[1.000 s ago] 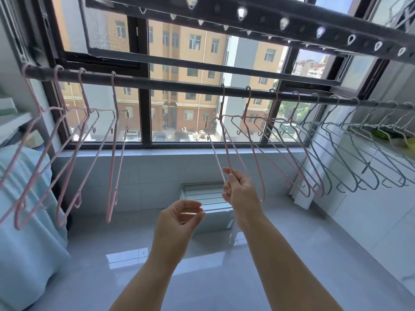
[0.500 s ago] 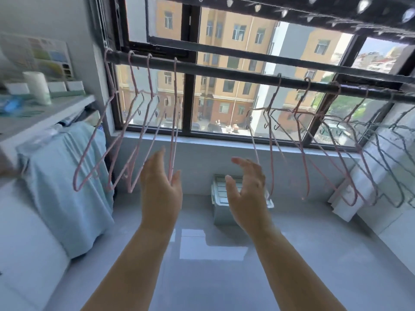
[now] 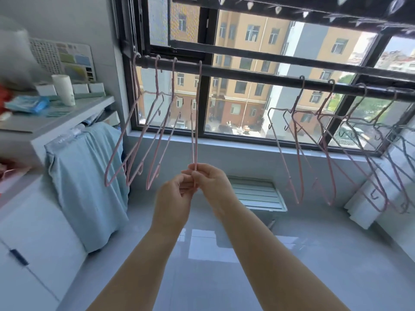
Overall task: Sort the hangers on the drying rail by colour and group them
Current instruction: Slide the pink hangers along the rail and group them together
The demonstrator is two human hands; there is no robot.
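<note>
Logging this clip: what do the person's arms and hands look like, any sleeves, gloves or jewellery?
Both forearms are bare as far as the frame shows; no sleeves visible. The left hand and right hand wear no gloves, and no rings, watch or bracelet show on the visible sides.

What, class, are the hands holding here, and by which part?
Both hands, left and right, pinch the bottom end of one pink hanger that hangs from the rail.
</note>
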